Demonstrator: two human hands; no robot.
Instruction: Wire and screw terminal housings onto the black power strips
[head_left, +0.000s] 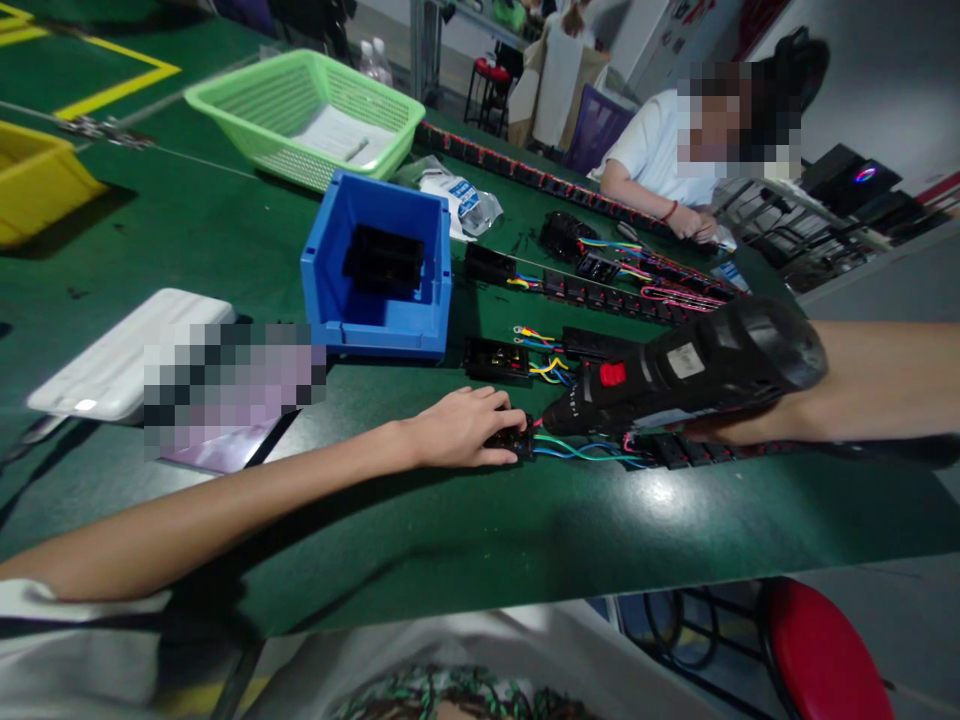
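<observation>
– In the head view, where's the black housing (523, 441)?
– Held under the left hand (476, 428), on the green surface (420, 540). The right hand (739, 427), partly hidden, grips a black power tool (660, 370), its tip near the housing.
– And around them?
– Coloured wires (581, 452) between both hands; a blue bin (386, 335) beyond the left.

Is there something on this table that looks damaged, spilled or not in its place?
Nothing looks spilled or broken. Only the wires beyond the left hand stand out a little: their ring-tipped ends lie loose, attached to nothing visible.
</observation>
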